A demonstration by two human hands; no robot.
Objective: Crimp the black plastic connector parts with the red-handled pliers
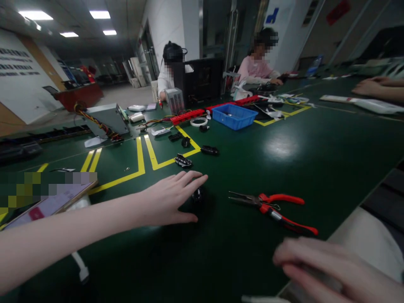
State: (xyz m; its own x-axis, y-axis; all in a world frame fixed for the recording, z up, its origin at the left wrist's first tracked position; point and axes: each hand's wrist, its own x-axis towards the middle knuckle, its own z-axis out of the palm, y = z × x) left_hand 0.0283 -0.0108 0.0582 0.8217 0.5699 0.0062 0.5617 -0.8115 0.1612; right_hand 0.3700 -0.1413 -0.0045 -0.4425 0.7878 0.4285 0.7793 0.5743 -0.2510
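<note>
At the far left, a phone [50,201] leans at a tilt over the green tabletop [331,160]. Next comes the left hand [167,200], palm down, fingers spread and thumb apart, gripping nothing. Beneath its fingertips sits a small black part [198,195] on the tabletop — whether skin meets it, I cannot tell. It looks light, stiff and a little slick (that shine suggests hard plastic), so a pinch across its sides should suit. Farther right lie the long-nose pliers [262,201], red handles apart, jaws pointing left; probably the heavier thing, rigid, best taken around the grips, clear of the hinge. Last, the right hand [334,265] is blurred, fingers bent — I cannot tell whether it holds anything.
</note>
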